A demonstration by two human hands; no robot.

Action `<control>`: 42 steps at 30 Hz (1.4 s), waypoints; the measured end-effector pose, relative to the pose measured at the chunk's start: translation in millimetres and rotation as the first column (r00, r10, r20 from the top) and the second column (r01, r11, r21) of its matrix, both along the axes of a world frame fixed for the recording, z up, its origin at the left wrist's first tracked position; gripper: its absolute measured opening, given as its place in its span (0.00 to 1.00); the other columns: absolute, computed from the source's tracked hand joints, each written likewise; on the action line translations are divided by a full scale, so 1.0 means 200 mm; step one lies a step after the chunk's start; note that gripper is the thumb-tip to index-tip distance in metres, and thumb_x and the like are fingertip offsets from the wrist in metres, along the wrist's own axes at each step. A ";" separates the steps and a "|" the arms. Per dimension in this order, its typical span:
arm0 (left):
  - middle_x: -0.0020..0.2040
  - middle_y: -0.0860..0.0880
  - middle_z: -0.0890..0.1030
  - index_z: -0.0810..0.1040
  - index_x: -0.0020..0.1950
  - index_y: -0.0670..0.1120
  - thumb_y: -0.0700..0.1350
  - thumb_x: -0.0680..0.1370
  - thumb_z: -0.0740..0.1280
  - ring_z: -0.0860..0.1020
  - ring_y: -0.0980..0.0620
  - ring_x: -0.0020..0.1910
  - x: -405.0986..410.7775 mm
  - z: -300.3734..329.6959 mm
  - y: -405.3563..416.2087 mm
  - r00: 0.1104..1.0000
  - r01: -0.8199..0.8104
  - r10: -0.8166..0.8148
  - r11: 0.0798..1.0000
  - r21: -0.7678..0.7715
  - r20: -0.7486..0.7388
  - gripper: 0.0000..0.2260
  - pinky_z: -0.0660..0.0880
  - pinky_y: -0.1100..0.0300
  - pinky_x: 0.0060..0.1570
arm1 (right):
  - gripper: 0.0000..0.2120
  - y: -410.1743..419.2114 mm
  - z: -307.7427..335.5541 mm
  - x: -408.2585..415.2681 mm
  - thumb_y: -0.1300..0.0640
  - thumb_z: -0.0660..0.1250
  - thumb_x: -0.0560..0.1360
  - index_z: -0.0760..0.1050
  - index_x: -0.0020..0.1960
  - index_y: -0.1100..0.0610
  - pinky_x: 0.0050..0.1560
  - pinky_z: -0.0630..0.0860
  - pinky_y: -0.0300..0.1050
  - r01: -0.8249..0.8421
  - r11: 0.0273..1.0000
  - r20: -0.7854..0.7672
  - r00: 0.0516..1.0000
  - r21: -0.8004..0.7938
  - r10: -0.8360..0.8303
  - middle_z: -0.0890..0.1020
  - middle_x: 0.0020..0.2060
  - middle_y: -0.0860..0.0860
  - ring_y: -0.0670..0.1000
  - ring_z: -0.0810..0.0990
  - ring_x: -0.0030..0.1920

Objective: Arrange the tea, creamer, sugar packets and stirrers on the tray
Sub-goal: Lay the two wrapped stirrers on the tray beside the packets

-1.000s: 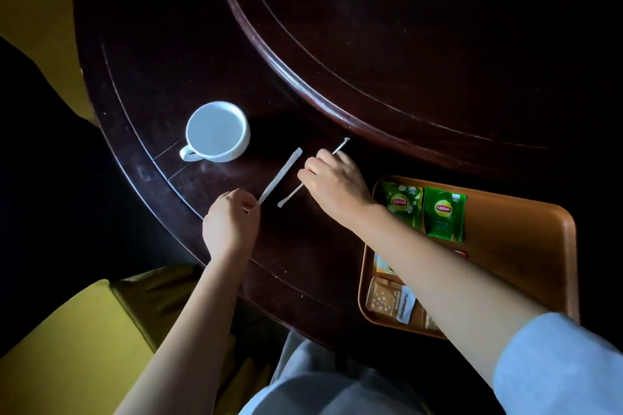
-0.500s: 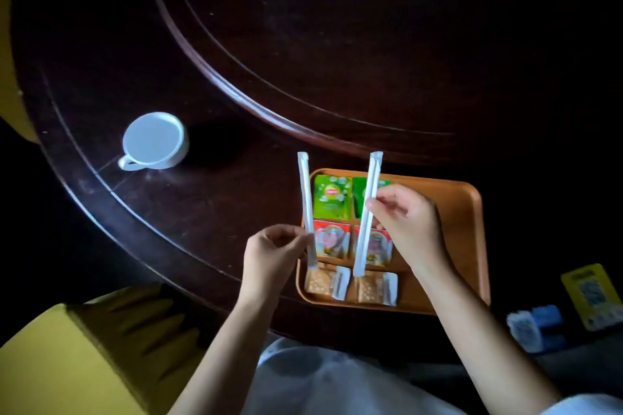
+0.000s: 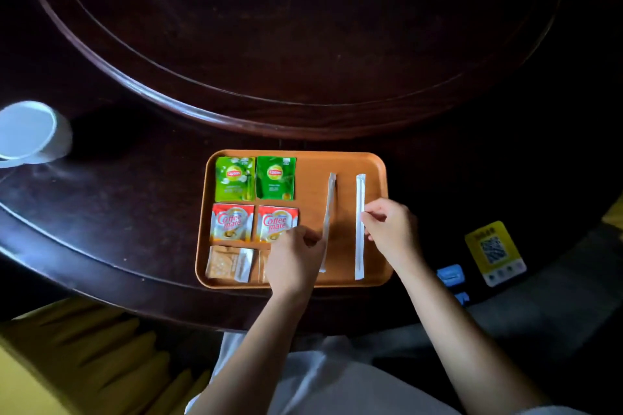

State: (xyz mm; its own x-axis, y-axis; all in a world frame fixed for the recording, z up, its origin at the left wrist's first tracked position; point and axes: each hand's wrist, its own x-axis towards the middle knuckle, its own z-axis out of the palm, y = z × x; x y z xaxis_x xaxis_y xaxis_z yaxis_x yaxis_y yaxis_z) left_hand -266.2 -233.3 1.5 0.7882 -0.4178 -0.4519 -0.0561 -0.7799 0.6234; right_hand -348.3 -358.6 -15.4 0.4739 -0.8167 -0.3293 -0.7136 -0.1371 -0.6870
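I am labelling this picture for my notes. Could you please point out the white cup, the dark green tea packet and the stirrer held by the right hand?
White cup (image 3: 28, 131), head view, inside of the bowl.
Dark green tea packet (image 3: 275, 178), head view, packet middle.
Right-hand stirrer (image 3: 360, 189), head view, upper wrapper.

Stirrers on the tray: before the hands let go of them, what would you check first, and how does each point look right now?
1. Left stirrer over the tray: ok.
2. Right stirrer over the tray: ok.
3. Stirrers apart and roughly parallel: ok.
4. Stirrers lying flat: cannot tell; the left hand and right hand pinch them.
5. Tea packets and creamer packets in neat rows: ok.
6. Both sugar packets tidy: cannot tell; the left hand hides one.
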 end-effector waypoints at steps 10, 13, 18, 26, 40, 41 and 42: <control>0.38 0.49 0.82 0.77 0.41 0.48 0.53 0.73 0.66 0.79 0.45 0.39 0.00 0.00 -0.01 0.902 0.224 -0.254 0.967 0.125 0.349 0.09 0.70 0.59 0.32 | 0.05 -0.02 0.01 -0.01 0.60 0.69 0.71 0.76 0.46 0.56 0.40 0.78 0.46 -0.226 0.887 -0.211 0.966 -0.402 0.150 0.81 0.43 0.52 0.53 0.79 0.43; 0.49 0.47 0.82 0.76 0.52 0.47 0.47 0.72 0.66 0.77 0.43 0.46 0.05 -0.06 0.06 0.652 0.498 -0.428 0.864 0.072 0.626 0.11 0.77 0.52 0.39 | 0.17 -0.04 -0.01 -0.11 0.62 0.72 0.67 0.77 0.56 0.58 0.53 0.77 0.54 -0.407 0.717 -0.189 0.910 -0.565 0.368 0.82 0.53 0.54 0.57 0.79 0.55; 0.69 0.49 0.72 0.68 0.69 0.48 0.53 0.67 0.72 0.71 0.46 0.54 0.14 -0.14 0.09 0.359 0.683 -0.692 0.652 0.329 0.626 0.32 0.76 0.52 0.45 | 0.27 -0.05 -0.10 -0.23 0.57 0.73 0.67 0.71 0.65 0.58 0.69 0.61 0.53 -0.679 0.526 -0.357 0.726 -0.513 0.588 0.75 0.66 0.52 0.53 0.67 0.69; 0.68 0.51 0.73 0.71 0.67 0.48 0.57 0.65 0.73 0.79 0.44 0.51 0.12 -0.20 0.08 0.326 0.727 -0.733 0.598 0.337 0.596 0.33 0.77 0.52 0.45 | 0.29 -0.02 -0.13 -0.21 0.54 0.73 0.68 0.70 0.66 0.59 0.69 0.56 0.51 -0.674 0.543 -0.359 0.732 -0.501 0.579 0.74 0.66 0.53 0.53 0.68 0.69; 0.69 0.50 0.72 0.70 0.68 0.48 0.57 0.66 0.72 0.78 0.43 0.52 0.11 -0.21 0.07 0.379 0.721 -0.741 0.612 0.326 0.554 0.32 0.77 0.52 0.45 | 0.30 -0.03 -0.13 -0.18 0.53 0.74 0.67 0.70 0.66 0.58 0.70 0.55 0.50 -0.699 0.528 -0.369 0.709 -0.483 0.601 0.74 0.66 0.53 0.53 0.69 0.68; 0.69 0.50 0.72 0.70 0.68 0.48 0.57 0.66 0.72 0.78 0.43 0.52 0.11 -0.21 0.07 0.380 0.721 -0.741 0.612 0.325 0.553 0.32 0.77 0.52 0.45 | 0.29 -0.03 -0.14 -0.18 0.53 0.73 0.67 0.70 0.66 0.58 0.71 0.56 0.51 -0.700 0.527 -0.371 0.708 -0.481 0.601 0.74 0.66 0.53 0.53 0.69 0.68; 0.69 0.50 0.72 0.69 0.68 0.48 0.57 0.66 0.72 0.78 0.43 0.52 0.11 -0.20 0.07 0.380 0.720 -0.741 0.613 0.325 0.554 0.32 0.77 0.52 0.45 | 0.29 -0.03 -0.13 -0.18 0.53 0.73 0.67 0.71 0.65 0.57 0.71 0.58 0.52 -0.701 0.525 -0.372 0.707 -0.483 0.601 0.74 0.66 0.53 0.53 0.69 0.68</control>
State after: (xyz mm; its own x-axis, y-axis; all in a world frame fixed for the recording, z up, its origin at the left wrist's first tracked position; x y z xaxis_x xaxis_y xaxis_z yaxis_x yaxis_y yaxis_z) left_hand -244.2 -218.6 -39.4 0.2609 -0.9643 -0.0460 -0.9447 -0.2648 0.1935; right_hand -383.7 -364.7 -42.0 0.9385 -0.3426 -0.0433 -0.3437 -0.9147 -0.2127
